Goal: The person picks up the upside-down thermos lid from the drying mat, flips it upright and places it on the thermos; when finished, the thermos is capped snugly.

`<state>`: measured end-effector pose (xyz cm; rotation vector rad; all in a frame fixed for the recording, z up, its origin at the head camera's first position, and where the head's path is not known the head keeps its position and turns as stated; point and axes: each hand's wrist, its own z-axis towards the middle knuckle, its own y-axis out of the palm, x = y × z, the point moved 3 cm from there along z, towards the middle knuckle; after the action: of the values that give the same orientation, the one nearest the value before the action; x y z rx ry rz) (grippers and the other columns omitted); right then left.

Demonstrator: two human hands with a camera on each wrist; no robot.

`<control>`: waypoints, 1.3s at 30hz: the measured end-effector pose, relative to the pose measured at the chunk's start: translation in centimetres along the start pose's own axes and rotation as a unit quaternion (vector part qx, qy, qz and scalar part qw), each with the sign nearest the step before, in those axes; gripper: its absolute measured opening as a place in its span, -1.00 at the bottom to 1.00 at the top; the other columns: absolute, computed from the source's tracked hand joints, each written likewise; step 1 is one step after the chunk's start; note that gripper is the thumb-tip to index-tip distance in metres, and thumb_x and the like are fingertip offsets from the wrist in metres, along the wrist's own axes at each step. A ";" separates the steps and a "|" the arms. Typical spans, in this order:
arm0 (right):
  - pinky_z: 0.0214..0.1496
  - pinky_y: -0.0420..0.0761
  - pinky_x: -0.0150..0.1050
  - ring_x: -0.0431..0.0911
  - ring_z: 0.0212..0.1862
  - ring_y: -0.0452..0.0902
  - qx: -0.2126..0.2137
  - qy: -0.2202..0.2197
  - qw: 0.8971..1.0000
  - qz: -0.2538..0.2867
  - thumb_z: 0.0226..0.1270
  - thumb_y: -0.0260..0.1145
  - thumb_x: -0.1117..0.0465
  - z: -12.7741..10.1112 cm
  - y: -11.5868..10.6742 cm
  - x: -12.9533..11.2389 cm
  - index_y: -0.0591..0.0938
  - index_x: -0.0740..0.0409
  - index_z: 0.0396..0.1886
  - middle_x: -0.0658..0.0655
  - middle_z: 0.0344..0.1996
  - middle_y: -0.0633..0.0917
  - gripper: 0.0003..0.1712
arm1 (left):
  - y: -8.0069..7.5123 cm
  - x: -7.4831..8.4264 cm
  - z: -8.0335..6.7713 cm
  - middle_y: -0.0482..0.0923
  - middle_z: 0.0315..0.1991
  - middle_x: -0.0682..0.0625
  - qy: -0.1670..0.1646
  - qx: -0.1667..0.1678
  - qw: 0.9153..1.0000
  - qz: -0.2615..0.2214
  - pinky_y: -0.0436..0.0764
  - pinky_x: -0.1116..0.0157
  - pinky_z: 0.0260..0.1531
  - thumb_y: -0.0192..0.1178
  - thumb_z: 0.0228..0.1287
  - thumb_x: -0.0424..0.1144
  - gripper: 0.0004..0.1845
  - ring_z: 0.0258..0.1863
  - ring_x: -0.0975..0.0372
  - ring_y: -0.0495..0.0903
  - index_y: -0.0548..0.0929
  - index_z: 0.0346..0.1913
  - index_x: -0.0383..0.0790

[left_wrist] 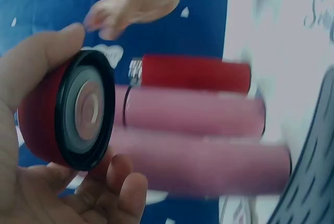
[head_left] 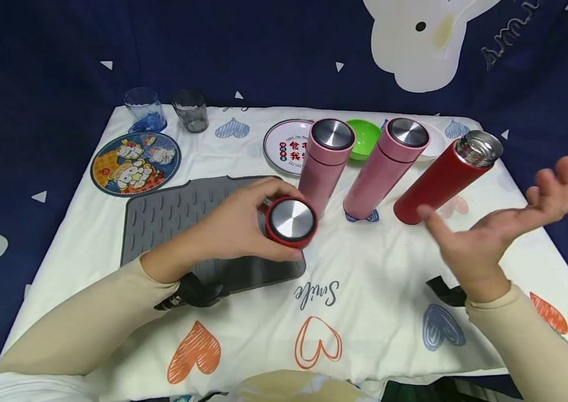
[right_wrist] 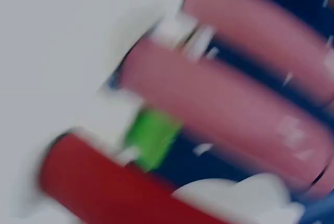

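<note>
My left hand (head_left: 236, 223) grips a red flask lid (head_left: 291, 222) with a steel top, held above the edge of the grey ribbed mat (head_left: 173, 215). The left wrist view shows the lid's black inner rim (left_wrist: 83, 110) between my thumb and fingers. A red flask (head_left: 444, 176) stands uncapped, its steel mouth bare. Two pink flasks (head_left: 325, 162) (head_left: 384, 166) with lids on stand to its left. My right hand (head_left: 502, 223) hovers palm up with fingers spread, just in front of the red flask, holding nothing. The right wrist view is blurred, showing the red flask (right_wrist: 109, 192) and pink flasks (right_wrist: 224, 109).
A white heart-print cloth (head_left: 364, 301) covers the table. At the back stand a blue glass (head_left: 144, 109), a grey glass (head_left: 191, 110), a cartoon plate (head_left: 135, 163), a white printed plate (head_left: 284, 145), a green bowl (head_left: 366, 137) and a white dish (head_left: 434, 142). Dark blue fabric surrounds it.
</note>
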<state>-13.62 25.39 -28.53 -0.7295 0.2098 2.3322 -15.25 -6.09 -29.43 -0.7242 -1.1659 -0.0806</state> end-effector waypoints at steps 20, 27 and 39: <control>-0.14 0.52 -0.47 -0.22 -0.09 0.54 -0.464 0.288 0.837 -0.042 0.09 0.53 0.33 -4.1 -2.1 9.2 0.49 0.25 0.13 0.02 -0.06 0.61 -0.39 | -3.7 0.4 -1.4 0.60 -0.06 0.20 0.011 0.052 0.999 0.007 0.51 0.19 -0.10 0.63 -0.18 -0.13 -0.31 -0.10 0.28 0.52 0.57 0.11 -0.06; -0.09 0.52 -0.40 -0.19 -0.18 0.59 -0.520 0.199 0.830 0.026 -0.25 0.65 0.44 -6.2 1.1 0.7 0.57 0.24 -0.05 0.03 -0.20 0.68 -0.34 | -2.4 4.2 1.0 0.57 -0.06 0.25 0.109 0.041 0.993 0.007 0.56 0.24 -0.12 0.61 -0.17 -0.07 -0.29 -0.06 0.33 0.51 0.55 0.11 -0.09; 0.11 0.47 -0.36 -0.18 0.01 0.53 -0.528 0.216 0.819 0.065 -0.20 0.67 0.36 -7.8 3.6 -0.8 0.46 0.13 0.13 -0.03 0.00 0.59 -0.18 | 3.4 8.0 6.3 0.41 -0.14 0.20 0.128 0.009 0.988 0.089 0.45 0.40 -0.09 0.58 -0.25 0.18 -0.24 -0.10 0.41 0.37 0.59 0.09 -0.02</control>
<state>-11.99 19.57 -34.70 -1.8100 -0.9605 2.2407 -15.52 2.47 -22.96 -0.7747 -0.8519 -0.0117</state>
